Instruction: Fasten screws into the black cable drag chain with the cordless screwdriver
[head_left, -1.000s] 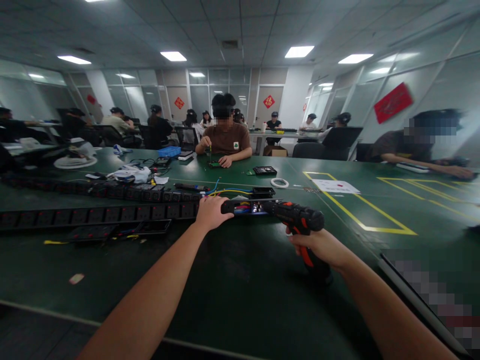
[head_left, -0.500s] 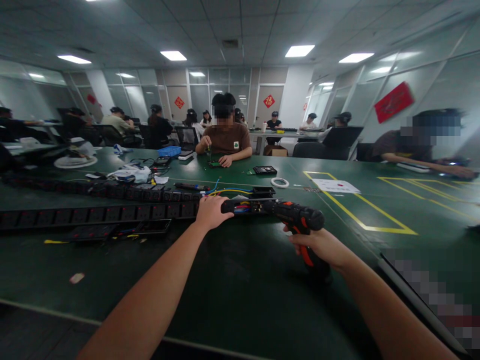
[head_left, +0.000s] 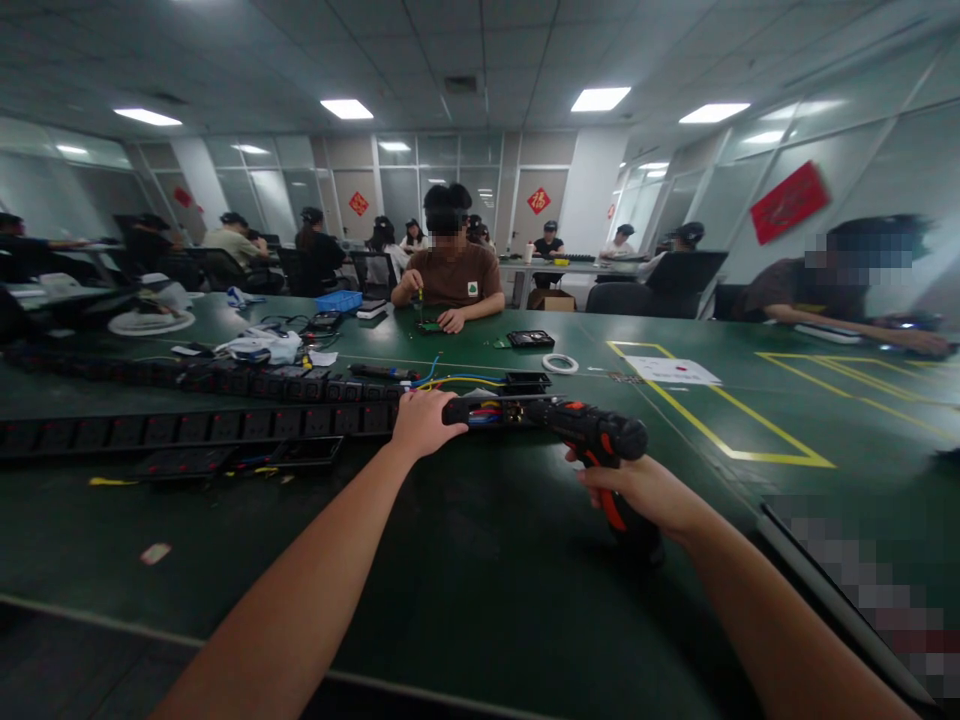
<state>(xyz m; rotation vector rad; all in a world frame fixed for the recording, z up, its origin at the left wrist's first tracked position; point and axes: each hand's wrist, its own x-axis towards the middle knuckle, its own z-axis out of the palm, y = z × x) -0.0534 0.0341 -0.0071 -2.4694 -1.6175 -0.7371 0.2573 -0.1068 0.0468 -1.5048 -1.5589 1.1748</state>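
Observation:
A long black power strip (head_left: 225,424) lies across the green table, with a row of sockets on its left part. My left hand (head_left: 426,428) is closed around the strip near its open right end, thumb on the near side. Right of this hand, coloured wires (head_left: 487,412) show inside the casing. My right hand (head_left: 637,488) grips a black and orange cordless drill (head_left: 600,432) by its handle. The drill's front end points left at the strip's open end; whether the bit touches anything there I cannot tell.
Behind lies a second socket strip (head_left: 240,383), with blue and yellow wires (head_left: 465,380) near a small black box (head_left: 527,383). A tape roll (head_left: 559,364) and a paper sheet (head_left: 671,371) lie farther right. Across the table a co-worker (head_left: 450,270) holds a screwdriver.
Both my hands and the drill stay almost where they were. The strip's left part appears very slightly shifted. Across the table, the co-worker's hand with the screwdriver has barely moved.

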